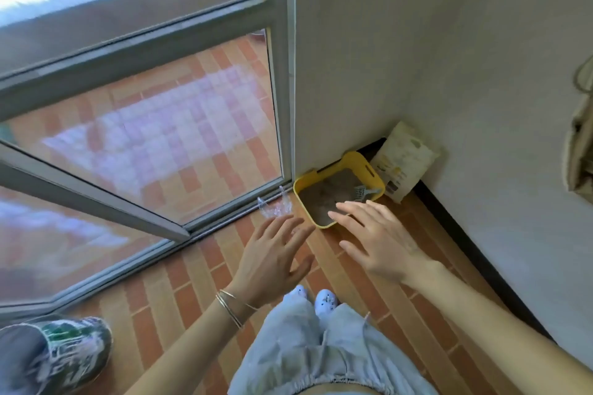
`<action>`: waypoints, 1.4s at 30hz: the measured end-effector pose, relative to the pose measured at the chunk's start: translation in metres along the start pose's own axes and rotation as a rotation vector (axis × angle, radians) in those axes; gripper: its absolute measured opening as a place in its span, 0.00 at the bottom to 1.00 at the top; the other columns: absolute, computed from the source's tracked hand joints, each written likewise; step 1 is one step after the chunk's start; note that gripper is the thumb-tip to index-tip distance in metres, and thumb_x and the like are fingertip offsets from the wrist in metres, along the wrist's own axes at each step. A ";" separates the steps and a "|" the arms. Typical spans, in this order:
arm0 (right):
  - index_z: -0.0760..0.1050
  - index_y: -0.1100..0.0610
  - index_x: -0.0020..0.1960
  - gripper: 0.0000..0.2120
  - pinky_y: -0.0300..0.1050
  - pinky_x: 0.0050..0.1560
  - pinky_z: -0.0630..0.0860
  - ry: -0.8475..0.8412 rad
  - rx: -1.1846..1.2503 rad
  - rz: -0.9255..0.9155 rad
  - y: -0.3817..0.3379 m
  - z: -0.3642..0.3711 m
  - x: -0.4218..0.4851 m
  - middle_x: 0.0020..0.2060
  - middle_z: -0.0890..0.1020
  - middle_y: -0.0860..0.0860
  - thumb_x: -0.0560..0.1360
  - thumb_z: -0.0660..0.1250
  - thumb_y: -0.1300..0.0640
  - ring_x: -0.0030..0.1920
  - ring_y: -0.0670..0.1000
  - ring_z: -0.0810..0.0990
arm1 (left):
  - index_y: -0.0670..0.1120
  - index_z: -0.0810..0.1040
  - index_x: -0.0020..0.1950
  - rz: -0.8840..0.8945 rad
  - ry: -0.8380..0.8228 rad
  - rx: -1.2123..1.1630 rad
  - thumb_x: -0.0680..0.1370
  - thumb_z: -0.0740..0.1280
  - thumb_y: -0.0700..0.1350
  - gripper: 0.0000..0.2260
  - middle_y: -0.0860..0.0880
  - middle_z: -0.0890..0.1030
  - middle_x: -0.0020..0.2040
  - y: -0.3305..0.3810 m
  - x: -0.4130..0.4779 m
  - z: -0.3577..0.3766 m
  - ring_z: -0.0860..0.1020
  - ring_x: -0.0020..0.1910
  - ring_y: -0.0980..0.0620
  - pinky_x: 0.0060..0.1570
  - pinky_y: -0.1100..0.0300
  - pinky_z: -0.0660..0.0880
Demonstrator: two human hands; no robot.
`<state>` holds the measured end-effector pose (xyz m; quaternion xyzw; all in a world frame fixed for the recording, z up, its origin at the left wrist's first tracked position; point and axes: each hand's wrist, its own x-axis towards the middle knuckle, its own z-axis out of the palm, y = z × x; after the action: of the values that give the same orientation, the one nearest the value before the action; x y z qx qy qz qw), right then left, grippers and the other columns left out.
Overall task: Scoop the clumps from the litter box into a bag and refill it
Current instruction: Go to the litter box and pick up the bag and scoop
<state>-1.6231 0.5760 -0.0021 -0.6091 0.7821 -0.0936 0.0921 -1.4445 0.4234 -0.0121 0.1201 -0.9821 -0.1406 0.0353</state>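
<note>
L grip (272, 253) + R grip (382, 240) released, empty. Scoop (364, 192) in litter box (353, 159), mid-right: prob light, stiff plastic; grab handle.

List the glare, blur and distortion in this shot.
Head view: pale reflections wash over the glass door; the wide lens bows the door frame; the shoe at lower left is smeared by blur; the yellow litter box and scoop look soft.
</note>
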 end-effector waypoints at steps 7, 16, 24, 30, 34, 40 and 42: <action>0.67 0.50 0.68 0.22 0.53 0.67 0.66 0.023 0.050 -0.006 0.002 0.011 0.006 0.65 0.73 0.50 0.76 0.55 0.46 0.66 0.49 0.70 | 0.51 0.73 0.66 -0.037 -0.045 0.044 0.77 0.58 0.58 0.20 0.50 0.78 0.61 -0.018 0.001 0.016 0.75 0.60 0.49 0.61 0.50 0.71; 0.64 0.49 0.68 0.22 0.54 0.65 0.69 -0.079 0.015 -0.203 0.037 0.016 0.030 0.63 0.75 0.50 0.75 0.55 0.45 0.64 0.50 0.72 | 0.50 0.75 0.64 -0.142 0.056 0.056 0.76 0.57 0.58 0.21 0.49 0.79 0.59 -0.002 0.009 0.033 0.77 0.59 0.48 0.60 0.50 0.73; 0.68 0.50 0.67 0.21 0.52 0.65 0.69 -0.155 -0.024 -0.532 0.129 0.002 0.081 0.62 0.76 0.49 0.75 0.56 0.46 0.63 0.49 0.73 | 0.49 0.77 0.61 -0.447 0.169 0.078 0.76 0.57 0.57 0.20 0.47 0.80 0.58 0.049 0.072 0.063 0.77 0.58 0.47 0.60 0.49 0.72; 0.69 0.50 0.67 0.22 0.51 0.66 0.68 -0.275 -0.095 -0.637 0.191 0.020 0.099 0.63 0.75 0.49 0.75 0.56 0.45 0.64 0.49 0.72 | 0.48 0.77 0.61 -0.598 0.170 0.068 0.75 0.57 0.56 0.20 0.47 0.79 0.57 0.072 0.106 0.091 0.76 0.59 0.47 0.60 0.51 0.71; 0.68 0.49 0.67 0.22 0.51 0.64 0.69 -0.307 -0.082 -0.713 0.193 0.052 0.107 0.62 0.76 0.49 0.74 0.57 0.46 0.63 0.49 0.74 | 0.48 0.77 0.63 -0.648 0.159 0.059 0.76 0.58 0.56 0.21 0.48 0.79 0.59 0.065 0.109 0.121 0.75 0.61 0.48 0.62 0.51 0.71; 0.68 0.49 0.66 0.22 0.50 0.65 0.69 -0.290 -0.008 -0.686 0.211 0.152 0.125 0.62 0.76 0.48 0.74 0.59 0.46 0.63 0.48 0.73 | 0.50 0.75 0.63 -0.665 0.145 0.017 0.76 0.58 0.57 0.20 0.49 0.78 0.60 0.021 0.110 0.219 0.75 0.61 0.49 0.62 0.52 0.71; 0.68 0.49 0.66 0.22 0.50 0.64 0.69 -0.270 -0.009 -0.679 0.221 0.200 0.132 0.62 0.76 0.48 0.74 0.58 0.45 0.63 0.48 0.74 | 0.49 0.76 0.63 -0.672 0.150 0.005 0.76 0.58 0.57 0.20 0.49 0.78 0.59 0.000 0.113 0.266 0.75 0.60 0.50 0.61 0.52 0.71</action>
<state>-1.8102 0.4938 -0.2565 -0.8413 0.5165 -0.0342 0.1555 -1.5815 0.4671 -0.2626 0.4472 -0.8826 -0.1326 0.0589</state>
